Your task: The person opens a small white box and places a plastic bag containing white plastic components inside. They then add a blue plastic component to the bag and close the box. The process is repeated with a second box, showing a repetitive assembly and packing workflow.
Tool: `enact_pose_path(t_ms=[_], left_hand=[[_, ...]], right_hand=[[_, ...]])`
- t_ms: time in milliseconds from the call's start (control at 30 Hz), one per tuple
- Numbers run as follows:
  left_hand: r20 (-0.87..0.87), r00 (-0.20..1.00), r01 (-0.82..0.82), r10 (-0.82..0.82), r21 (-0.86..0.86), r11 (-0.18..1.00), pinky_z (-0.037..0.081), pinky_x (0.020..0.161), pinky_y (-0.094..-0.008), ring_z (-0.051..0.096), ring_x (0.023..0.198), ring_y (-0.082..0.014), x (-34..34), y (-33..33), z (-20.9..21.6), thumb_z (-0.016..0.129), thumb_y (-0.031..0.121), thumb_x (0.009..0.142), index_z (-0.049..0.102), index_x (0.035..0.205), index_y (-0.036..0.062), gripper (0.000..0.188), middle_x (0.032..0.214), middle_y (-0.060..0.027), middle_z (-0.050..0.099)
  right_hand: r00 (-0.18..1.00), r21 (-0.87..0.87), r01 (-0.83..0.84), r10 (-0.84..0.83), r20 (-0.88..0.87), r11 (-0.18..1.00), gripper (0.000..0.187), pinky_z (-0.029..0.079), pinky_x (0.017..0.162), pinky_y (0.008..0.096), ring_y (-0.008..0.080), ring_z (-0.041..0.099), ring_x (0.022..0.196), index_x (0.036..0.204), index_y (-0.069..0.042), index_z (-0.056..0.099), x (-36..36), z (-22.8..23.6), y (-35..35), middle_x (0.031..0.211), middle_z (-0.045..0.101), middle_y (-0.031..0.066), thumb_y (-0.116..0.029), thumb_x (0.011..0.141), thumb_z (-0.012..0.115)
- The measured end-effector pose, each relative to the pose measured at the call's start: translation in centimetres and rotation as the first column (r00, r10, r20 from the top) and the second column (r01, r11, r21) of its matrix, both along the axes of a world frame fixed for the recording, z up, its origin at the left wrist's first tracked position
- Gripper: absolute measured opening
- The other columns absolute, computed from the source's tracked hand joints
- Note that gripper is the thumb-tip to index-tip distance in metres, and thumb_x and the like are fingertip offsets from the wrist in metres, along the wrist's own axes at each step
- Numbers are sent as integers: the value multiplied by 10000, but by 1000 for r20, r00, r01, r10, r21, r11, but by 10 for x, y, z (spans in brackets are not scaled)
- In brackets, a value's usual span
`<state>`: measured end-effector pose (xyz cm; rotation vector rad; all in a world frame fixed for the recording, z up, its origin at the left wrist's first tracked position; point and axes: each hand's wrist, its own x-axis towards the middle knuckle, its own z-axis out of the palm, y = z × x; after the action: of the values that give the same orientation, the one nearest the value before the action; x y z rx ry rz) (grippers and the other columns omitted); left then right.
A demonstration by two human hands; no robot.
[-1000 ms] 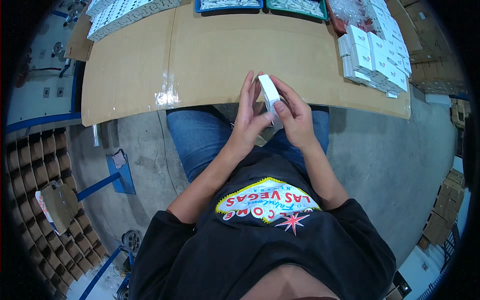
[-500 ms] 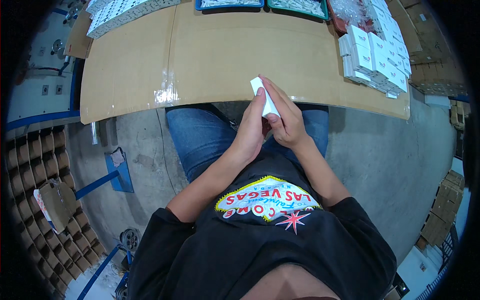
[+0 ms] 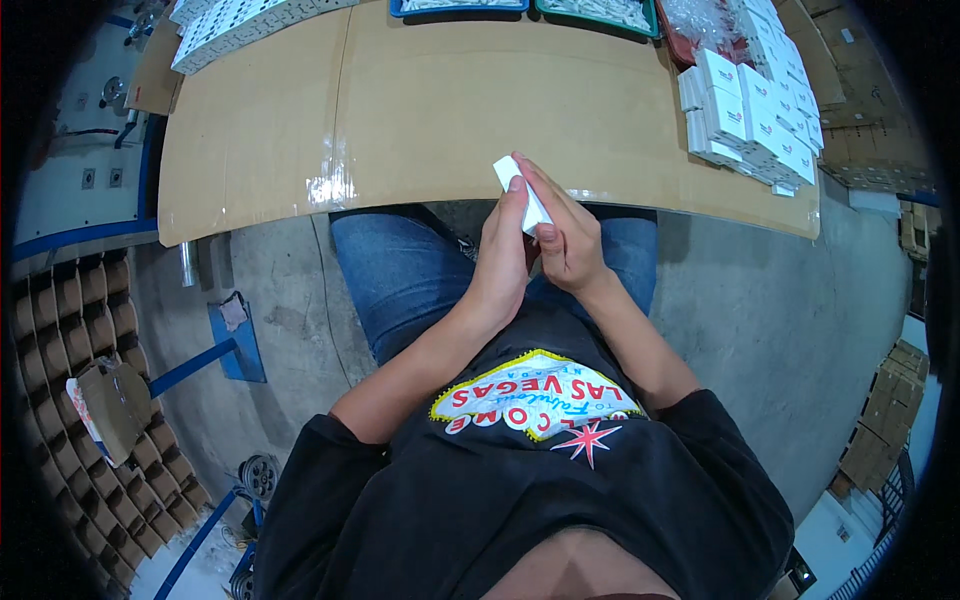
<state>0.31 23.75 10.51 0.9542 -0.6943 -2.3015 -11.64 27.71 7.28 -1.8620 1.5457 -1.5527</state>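
Note:
Between my two hands is a small white box (image 3: 535,213), tilted, with one end showing past the fingertips. My left hand (image 3: 503,245) is closed along its left side, the thumb lying against the box. On the other side my right hand (image 3: 570,235) wraps round it, thumb near the lower end and fingers stretched along the far edge. Both hands are just over the near edge of the cardboard-covered table (image 3: 480,120), above my lap. The undersides of the box and some fingers are hidden.
Similar white boxes (image 3: 765,130) are stacked at the table's right, beside a reddish tray (image 3: 683,48) with clear plastic bags. A blue tray (image 3: 460,17) and a green tray (image 3: 597,30) of small white items stand at the far edge. More white boxes (image 3: 250,30) line the far left.
Both hands have shifted slightly left with the white box between them. The grip looks nearly the same.

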Motion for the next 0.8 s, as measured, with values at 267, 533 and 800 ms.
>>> enact_pose_path(t_ms=[267,533,800], left_hand=[[2,1000,-1,1,19,1000,449,1004,-340,564,1136,-157,1,0,-5,466,551,1045,480,1337,90,546,1197,-45,561],[-19,1000,-5,5,5,1000,448,1009,-343,562,1131,-150,0,2,-7,457,561,1045,488,1320,93,544,1180,-40,562],[-29,996,-82,83,24,996,435,1027,-360,564,1171,-174,-1,1,-10,460,512,1055,488,1355,90,519,1248,-57,571]], right_hand=[[1000,-2,10,-10,23,1000,580,481,1051,427,430,598,1255,1377,105,529,2,-3,-1,1366,585,293,-383,1083,422],[999,-1,6,-6,46,1000,598,480,1053,417,417,602,1258,1384,95,532,2,-4,0,1365,592,283,-406,1091,389],[970,49,-95,81,231,994,646,371,1150,415,372,489,1389,1430,80,494,5,1,-3,1458,521,266,-457,1086,390]])
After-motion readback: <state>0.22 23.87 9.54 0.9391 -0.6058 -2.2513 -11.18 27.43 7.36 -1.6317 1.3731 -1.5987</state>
